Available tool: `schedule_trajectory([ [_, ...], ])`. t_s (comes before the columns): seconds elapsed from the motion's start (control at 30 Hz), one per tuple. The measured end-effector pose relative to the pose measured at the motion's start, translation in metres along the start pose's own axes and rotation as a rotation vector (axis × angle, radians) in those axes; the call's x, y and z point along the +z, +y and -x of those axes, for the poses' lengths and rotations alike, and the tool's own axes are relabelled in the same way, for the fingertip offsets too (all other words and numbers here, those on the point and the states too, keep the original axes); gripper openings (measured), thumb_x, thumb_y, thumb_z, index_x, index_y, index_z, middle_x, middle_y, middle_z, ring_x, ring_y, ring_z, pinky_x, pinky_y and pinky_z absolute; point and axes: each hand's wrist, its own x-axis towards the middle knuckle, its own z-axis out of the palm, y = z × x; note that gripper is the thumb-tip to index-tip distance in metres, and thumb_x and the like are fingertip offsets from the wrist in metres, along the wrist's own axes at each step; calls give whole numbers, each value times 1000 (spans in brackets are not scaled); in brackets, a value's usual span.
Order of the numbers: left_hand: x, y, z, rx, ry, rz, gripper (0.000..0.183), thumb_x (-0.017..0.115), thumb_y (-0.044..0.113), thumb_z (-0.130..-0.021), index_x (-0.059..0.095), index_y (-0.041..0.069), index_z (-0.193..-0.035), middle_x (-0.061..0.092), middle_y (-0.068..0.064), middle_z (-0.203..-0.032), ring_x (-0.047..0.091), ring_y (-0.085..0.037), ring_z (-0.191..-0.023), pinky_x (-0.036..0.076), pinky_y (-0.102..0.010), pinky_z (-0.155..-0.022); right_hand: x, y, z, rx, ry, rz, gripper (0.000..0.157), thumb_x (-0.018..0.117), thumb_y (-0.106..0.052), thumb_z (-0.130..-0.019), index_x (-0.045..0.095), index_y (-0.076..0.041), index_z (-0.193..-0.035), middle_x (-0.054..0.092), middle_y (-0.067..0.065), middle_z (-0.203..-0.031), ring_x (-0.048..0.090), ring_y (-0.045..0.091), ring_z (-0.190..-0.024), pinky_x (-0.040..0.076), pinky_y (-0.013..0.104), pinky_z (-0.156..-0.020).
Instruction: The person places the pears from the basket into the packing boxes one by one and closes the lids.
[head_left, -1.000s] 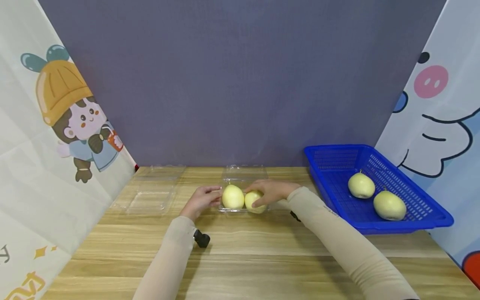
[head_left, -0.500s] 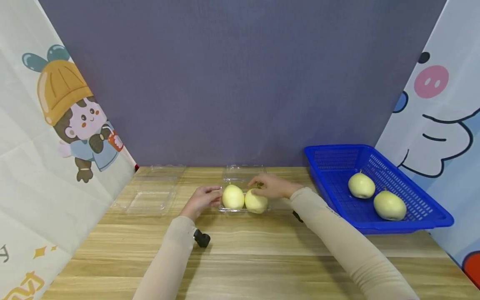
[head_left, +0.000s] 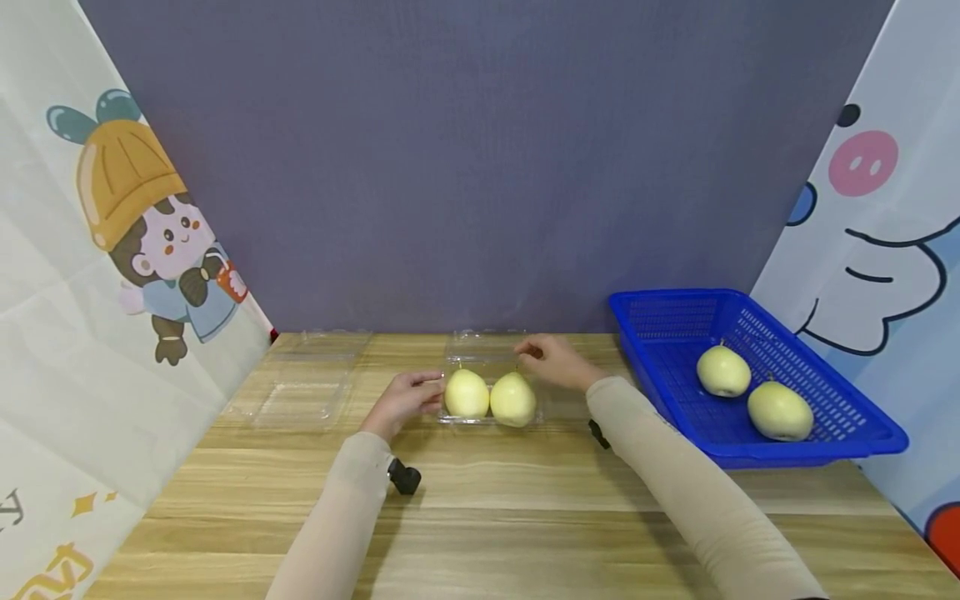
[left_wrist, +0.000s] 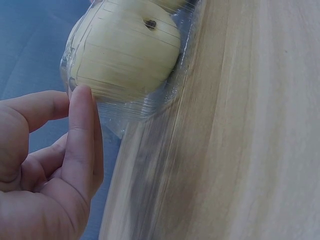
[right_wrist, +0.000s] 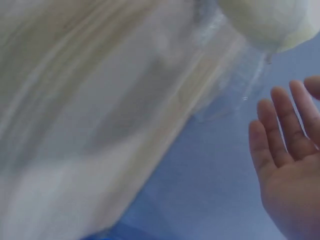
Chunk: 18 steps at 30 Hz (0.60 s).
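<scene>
Two pale yellow pears, a left one (head_left: 467, 394) and a right one (head_left: 513, 400), sit side by side in an open clear plastic box (head_left: 480, 421) at the table's middle. My left hand (head_left: 403, 403) is at the box's left side. In the left wrist view, its thumb and fingers (left_wrist: 81, 117) pinch the box's edge beside a pear (left_wrist: 125, 50). My right hand (head_left: 557, 362) is behind and right of the right pear, apart from it. With relaxed fingers spread, that hand (right_wrist: 292, 145) holds nothing in the right wrist view.
On the right, a blue plastic basket (head_left: 660, 417) contains two more pears, a farther one (head_left: 723, 372) and a nearer one (head_left: 780, 412). Another open clear plastic box (head_left: 296, 402) lies at the left. A grey panel (head_left: 480, 167) stands behind the wooden table (head_left: 495, 517).
My right hand has let go of the right pear and moved up and away to the right, uncovering it. The left hand has stayed at the box.
</scene>
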Motion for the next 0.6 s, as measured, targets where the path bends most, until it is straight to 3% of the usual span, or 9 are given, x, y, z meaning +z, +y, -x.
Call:
schedule_trajectory([
  [0.17,0,-1,-1,-1,4,5,47,61,5,-100,46,-14,-140,64,-20,-114,65,-10,-80,58,-21,-74,2,14,4,66,72,-71,28,55,-16,-104,65,0,-125,61,20,-130,59,33,-116,50,48,-100],
  [0.43,1,-1,-1,5,1,14,48,61,5,-100,45,-15,-140,65,-18,-111,65,-10,-79,58,-20,-74,8,34,3,206,139,-116,37,56,-23,-104,63,3,-130,65,18,-124,60,33,-115,50,48,-100],
  [0.6,0,-2,-1,7,4,15,48,62,6,-100,46,-15,-140,64,-18,-111,65,-10,-80,58,-20,-74,13,41,-1,332,149,-324,42,56,-25,-103,60,6,-132,67,19,-117,63,29,-105,54,42,-95],
])
